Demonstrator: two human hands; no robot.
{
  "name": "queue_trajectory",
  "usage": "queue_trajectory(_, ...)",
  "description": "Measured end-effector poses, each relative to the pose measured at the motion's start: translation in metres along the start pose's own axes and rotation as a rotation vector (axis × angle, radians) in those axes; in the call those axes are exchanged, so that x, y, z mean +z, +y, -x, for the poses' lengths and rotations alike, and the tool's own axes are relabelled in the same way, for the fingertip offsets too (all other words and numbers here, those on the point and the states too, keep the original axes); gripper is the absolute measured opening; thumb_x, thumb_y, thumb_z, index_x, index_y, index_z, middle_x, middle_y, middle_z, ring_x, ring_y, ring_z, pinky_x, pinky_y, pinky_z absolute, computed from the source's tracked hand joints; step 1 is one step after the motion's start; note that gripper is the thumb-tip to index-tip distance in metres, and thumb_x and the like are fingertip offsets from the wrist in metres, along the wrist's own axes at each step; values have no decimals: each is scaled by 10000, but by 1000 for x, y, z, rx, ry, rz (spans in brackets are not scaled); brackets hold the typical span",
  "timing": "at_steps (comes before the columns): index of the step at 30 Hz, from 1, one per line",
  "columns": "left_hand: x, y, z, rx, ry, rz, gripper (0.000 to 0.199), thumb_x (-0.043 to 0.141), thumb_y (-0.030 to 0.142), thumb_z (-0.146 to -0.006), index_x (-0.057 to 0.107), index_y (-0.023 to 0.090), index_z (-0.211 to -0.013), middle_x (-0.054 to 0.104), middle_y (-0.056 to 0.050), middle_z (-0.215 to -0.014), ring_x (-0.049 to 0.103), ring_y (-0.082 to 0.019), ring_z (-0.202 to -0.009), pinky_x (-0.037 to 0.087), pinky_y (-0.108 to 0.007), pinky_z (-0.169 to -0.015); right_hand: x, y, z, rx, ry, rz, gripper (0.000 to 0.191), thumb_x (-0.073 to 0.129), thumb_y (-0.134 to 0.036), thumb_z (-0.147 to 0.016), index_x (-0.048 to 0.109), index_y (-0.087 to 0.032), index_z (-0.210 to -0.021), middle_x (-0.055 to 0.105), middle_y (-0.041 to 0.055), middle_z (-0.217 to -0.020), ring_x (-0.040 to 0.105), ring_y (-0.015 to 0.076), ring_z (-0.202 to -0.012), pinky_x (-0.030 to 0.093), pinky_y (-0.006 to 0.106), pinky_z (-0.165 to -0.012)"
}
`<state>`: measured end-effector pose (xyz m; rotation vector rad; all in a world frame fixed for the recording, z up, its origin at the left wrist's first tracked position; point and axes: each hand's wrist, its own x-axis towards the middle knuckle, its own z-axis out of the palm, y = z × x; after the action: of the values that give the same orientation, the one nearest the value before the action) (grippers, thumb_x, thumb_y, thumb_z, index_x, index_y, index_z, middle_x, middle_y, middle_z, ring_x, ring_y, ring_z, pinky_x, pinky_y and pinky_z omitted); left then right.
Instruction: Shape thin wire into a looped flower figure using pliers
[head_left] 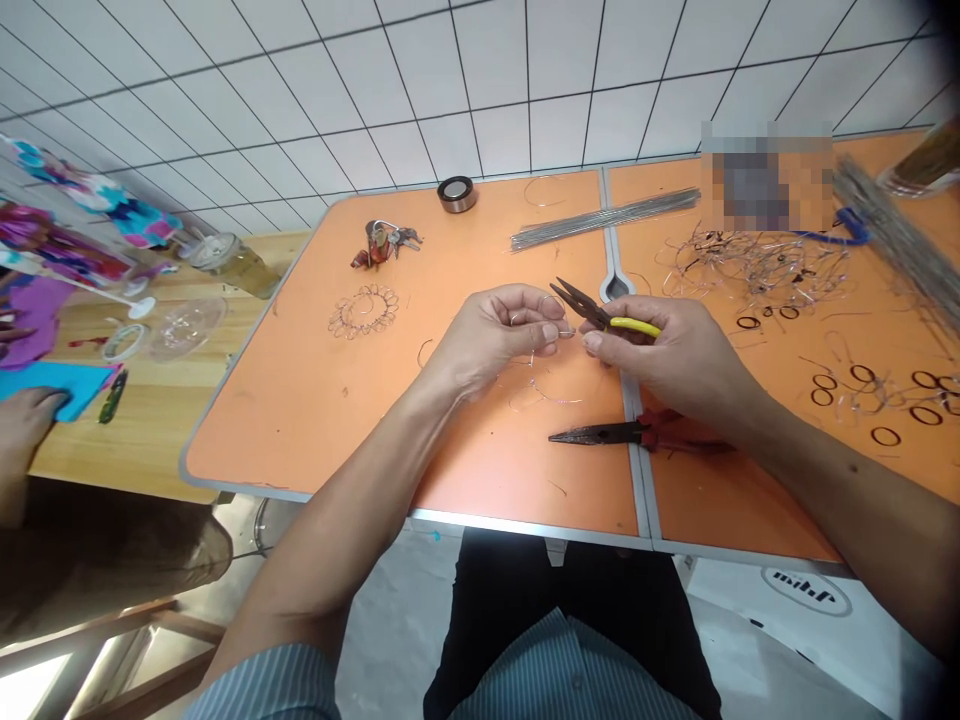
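My left hand [517, 325] pinches a thin piece of bent wire [534, 365] over the orange table [450, 450]; thin loops of it hang below the fingers. Close by on the right, my right hand [660, 345] is wrapped round needle-nose pliers [585, 303] with a yellow handle, their jaws pointing up and left toward the left fingertips. Whether the jaws touch the wire I cannot tell. Below the right hand lies a second pair of long-nose pliers [600, 434] with dark red handles, partly under the forearm. A flower-shaped wire ring [364, 312] rests left of my left hand.
Straight wire bundles [607, 218] and a roll of tape [456, 194] lie toward the wall. Keys [386, 243] sit at the left. Tangled wire pieces [757, 265] and dark rings [886, 436] spread across the right. Another person's hand [34, 405] rests on the wooden table at far left.
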<state>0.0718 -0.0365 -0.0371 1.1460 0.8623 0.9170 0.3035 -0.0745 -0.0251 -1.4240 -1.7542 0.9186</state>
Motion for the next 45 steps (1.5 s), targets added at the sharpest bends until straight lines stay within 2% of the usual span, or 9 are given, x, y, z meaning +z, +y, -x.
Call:
queue_trajectory(4,-5,3,0,-7,1,19,393,1085,291,-700,802,171,-944,842,-46,-898,853,-194,-957,659,-263,-815,-12,6,-2,-191,59,155,332,649,-521,-1091,809,-267,-948,806,45,-874,729,266,-818,498,398,-736)
queue_trajectory(7,-9,5,0,-11,7,32,406,1099,306,-685,817,175,-946,852,-59,-926,865,-221,-998,668,-272,-822,-21,16,-3,-394,145,316,353,571,-478,-1140,828,-257,-1043,855,98,-1028,776,318,-946,522,443,-814)
queue_trajectory(10,-10,5,-1,-1,22,41,398,1099,301,-683,825,178,-944,852,-56,-924,866,-220,-996,667,-268,-810,-26,21,-1,-507,206,505,353,554,-448,-1154,843,-248,-1126,856,136,-1101,790,352,-1026,528,463,-833)
queue_trajectory(14,-10,4,-2,30,49,31,373,1085,282,-692,823,174,-935,854,-61,-929,859,-209,-983,654,-258,-782,-29,22,1,-576,268,714,346,568,-443,-1154,858,-258,-1118,837,139,-1081,777,366,-1030,524,463,-804)
queue_trajectory(18,-11,3,-4,36,81,27,330,1049,224,-693,814,171,-918,839,-44,-916,834,-177,-919,640,-251,-757,-28,20,2,-724,288,885,333,574,-382,-1155,855,-221,-1078,829,130,-992,747,337,-912,506,471,-739)
queue_trajectory(22,-11,4,-5,5,91,47,305,1012,198,-696,803,170,-917,833,-38,-920,822,-165,-895,639,-256,-764,-26,17,4,-715,217,948,350,537,-335,-1174,853,-220,-1077,831,148,-1016,742,352,-921,525,500,-759)
queue_trajectory(32,-10,8,-4,-34,81,119,217,971,157,-748,847,156,-926,843,-46,-939,747,-95,-749,638,-238,-753,-26,16,4,-691,209,986,357,529,-345,-1178,861,-222,-1128,828,165,-1032,740,375,-924,518,510,-762)
queue_trajectory(45,-9,8,-3,-39,99,100,161,940,126,-766,866,152,-906,828,-40,-918,718,-80,-705,638,-225,-732,-27,17,4,-730,230,1063,335,534,-338,-1184,840,-228,-1104,829,146,-1004,730,361,-898,495,507,-735)
